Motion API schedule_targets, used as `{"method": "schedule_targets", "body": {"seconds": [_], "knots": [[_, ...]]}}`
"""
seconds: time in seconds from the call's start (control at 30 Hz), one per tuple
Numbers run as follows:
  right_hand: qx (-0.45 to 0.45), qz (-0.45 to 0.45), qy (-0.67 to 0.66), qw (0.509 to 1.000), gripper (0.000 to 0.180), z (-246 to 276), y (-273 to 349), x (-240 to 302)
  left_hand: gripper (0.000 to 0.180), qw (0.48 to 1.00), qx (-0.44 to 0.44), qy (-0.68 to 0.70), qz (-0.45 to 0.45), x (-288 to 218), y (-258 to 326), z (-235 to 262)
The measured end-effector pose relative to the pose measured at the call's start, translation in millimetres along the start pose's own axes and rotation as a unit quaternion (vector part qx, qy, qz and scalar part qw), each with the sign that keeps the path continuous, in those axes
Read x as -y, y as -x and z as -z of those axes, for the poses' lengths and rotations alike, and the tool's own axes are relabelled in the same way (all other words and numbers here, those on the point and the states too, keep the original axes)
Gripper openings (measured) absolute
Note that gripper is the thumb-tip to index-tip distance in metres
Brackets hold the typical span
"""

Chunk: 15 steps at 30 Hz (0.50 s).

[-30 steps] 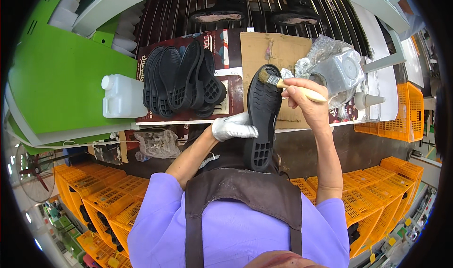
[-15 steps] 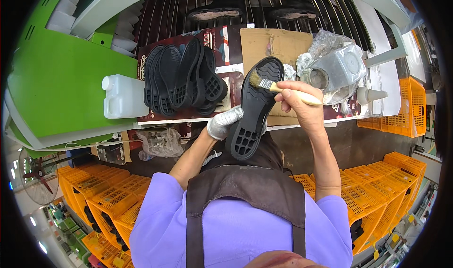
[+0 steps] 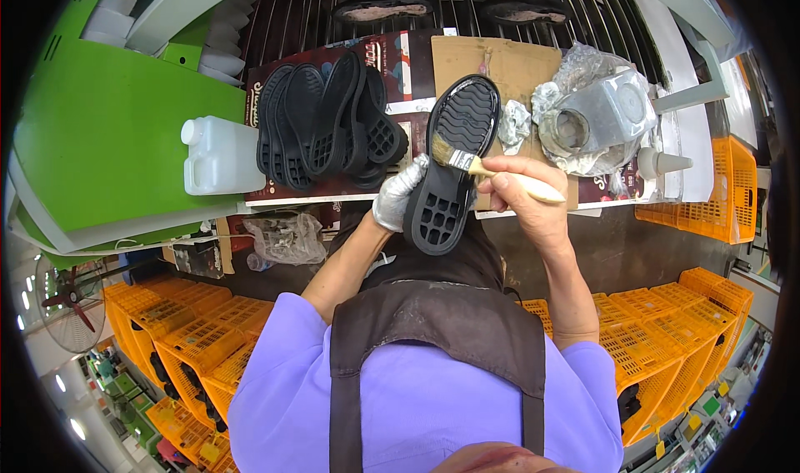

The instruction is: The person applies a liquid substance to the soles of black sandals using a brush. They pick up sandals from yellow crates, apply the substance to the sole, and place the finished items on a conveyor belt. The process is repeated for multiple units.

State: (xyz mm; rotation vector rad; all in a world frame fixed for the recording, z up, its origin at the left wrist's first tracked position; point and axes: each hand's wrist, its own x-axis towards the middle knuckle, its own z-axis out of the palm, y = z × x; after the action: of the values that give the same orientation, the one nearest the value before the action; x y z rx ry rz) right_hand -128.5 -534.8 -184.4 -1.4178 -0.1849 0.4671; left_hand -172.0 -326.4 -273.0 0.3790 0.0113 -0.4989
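My left hand (image 3: 400, 196), in a whitish glove, grips a black shoe sole (image 3: 439, 216) by its left edge near the heel. The sole's inner side faces up, with wavy ridges at the front and a grid of hollows in the heel. Bare, my right hand (image 3: 531, 194) is closed round the pale wooden handle of a paintbrush (image 3: 468, 165). The brush's bristles touch the left side of the sole below the ridges. To the left, several black soles (image 3: 337, 115) lean together on the bench.
A white plastic jug (image 3: 221, 158) stands left of the soles. On the right are a clear plastic container (image 3: 607, 115) in plastic wrap, crumpled white tissue (image 3: 514, 126) and a nozzle bottle (image 3: 664, 164). Black boots (image 3: 387, 6) sit on the far rollers. Orange crates (image 3: 667, 327) stand behind me.
The sole has moved slightly away from me and stands more upright in view. The brush has gone from the front ridges down toward the sole's middle left edge.
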Motion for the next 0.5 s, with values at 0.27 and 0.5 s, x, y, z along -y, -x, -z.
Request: {"method": "schedule_targets", "body": {"seconds": [0.27,0.5], "knots": [[0.006,0.013,-0.001,1.0,0.025,-9,11,-2,0.054,0.996,-0.079,0.028,-0.017,-1,-14,-10],[0.024,-0.001,-0.01,1.0,0.023,-11,23,5,0.059,0.992,-0.107,0.036,-0.052,2,-22,-12]]}}
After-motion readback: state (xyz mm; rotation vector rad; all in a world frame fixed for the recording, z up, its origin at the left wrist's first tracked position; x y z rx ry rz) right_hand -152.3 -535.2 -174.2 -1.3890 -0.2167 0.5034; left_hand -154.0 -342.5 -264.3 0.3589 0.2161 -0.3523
